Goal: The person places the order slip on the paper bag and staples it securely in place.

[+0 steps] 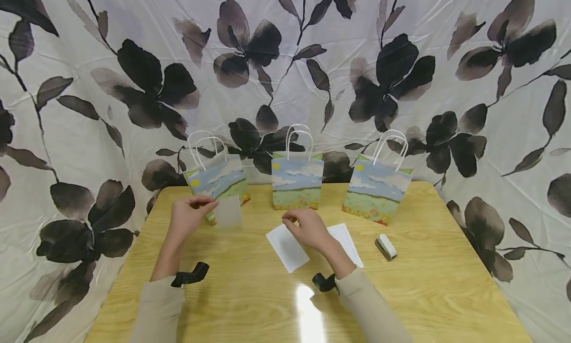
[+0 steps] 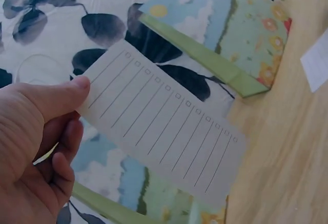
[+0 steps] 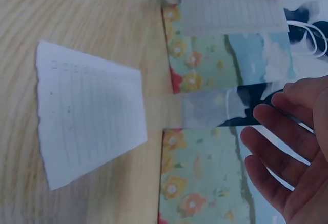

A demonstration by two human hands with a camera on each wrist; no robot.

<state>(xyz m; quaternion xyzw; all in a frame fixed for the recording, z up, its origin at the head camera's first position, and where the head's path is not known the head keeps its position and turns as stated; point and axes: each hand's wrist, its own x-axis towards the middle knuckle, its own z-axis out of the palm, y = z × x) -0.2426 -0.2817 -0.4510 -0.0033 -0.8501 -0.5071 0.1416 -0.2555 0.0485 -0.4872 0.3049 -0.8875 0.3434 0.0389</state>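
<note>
My left hand [image 1: 189, 215] pinches a small paper slip [image 2: 164, 126] by one end between thumb and fingers, raised in front of the left gift bag [image 1: 218, 179]. The slip is printed with ruled lines and a row of little checkboxes. My right hand [image 1: 308, 227] hovers over the table's middle, its fingers [image 3: 271, 152] loosely bent with nothing between them. Beneath it lie two more slips: a white slip [image 1: 287, 249] to the left and a lined slip [image 1: 347, 241] to the right, partly covered by the hand and wrist.
Toward the back stand the middle gift bag [image 1: 297, 182] and the right gift bag [image 1: 376, 189], with white handles and meadow prints. A small white-and-dark stapler [image 1: 385, 247] lies at right on the wooden table [image 1: 250, 293]. A floral cloth [image 1: 285, 75] hangs behind.
</note>
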